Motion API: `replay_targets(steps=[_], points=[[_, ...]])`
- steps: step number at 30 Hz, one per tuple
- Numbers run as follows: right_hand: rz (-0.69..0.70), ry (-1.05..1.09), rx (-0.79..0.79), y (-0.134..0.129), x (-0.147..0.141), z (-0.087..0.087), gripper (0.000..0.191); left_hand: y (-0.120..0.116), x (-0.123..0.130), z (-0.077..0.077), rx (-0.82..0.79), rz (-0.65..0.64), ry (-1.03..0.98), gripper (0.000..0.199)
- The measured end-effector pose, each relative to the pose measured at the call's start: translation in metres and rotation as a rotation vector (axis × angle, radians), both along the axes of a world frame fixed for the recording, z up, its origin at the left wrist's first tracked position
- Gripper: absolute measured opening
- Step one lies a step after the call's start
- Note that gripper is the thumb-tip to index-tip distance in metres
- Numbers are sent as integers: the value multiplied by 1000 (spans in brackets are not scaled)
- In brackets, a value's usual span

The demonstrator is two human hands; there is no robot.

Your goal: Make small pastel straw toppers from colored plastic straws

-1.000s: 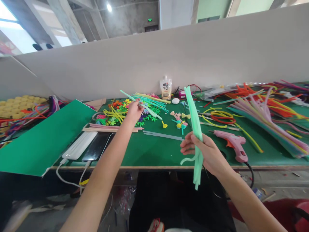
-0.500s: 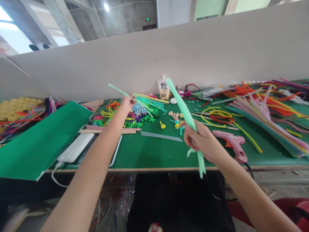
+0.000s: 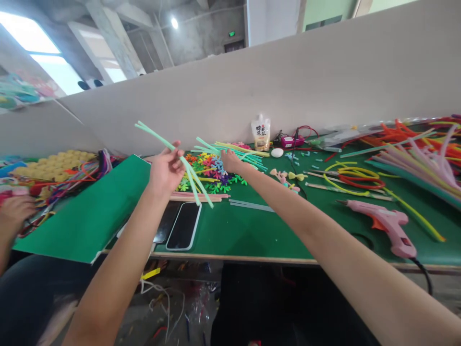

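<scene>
Mint-green straws [image 3: 169, 144], pink glue gun [image 3: 387, 223], dark-green table [image 3: 252, 230].

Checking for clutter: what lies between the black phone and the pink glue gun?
In the head view, bare green table between black phone and pink glue gun, crossed by the person's right forearm.

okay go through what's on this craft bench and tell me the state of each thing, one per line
left hand: raised, gripping the mint pipe cleaners.
right hand: reaching into the pile of mint stems, grip hidden.
phone: flat, screen dark.
pink glue gun: lying on its side, corded.
drink pouch: upright by the wall.
</scene>
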State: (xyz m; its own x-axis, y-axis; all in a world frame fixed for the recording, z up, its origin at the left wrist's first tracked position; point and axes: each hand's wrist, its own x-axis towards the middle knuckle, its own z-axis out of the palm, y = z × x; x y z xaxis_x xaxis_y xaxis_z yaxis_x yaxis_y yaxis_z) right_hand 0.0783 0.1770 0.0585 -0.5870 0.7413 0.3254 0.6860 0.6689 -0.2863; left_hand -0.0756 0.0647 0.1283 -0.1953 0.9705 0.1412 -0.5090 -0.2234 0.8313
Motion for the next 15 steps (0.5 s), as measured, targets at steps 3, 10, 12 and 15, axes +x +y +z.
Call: replay_targets(steps=[3, 10, 12, 15], points=[[-157, 1, -63, 1, -9, -15, 36, -24, 2, -7, -52, 2, 20, 25], [-193, 140, -136, -23, 18, 3, 47, -67, 21, -41, -147, -113, 126, 4], [-107, 221, -189, -46, 31, 22, 34, -73, 34, -47, -160, -197, 166, 6], [293, 582, -463, -92, 52, 51, 30, -74, 61, -49, -148, -296, 231, 13]])
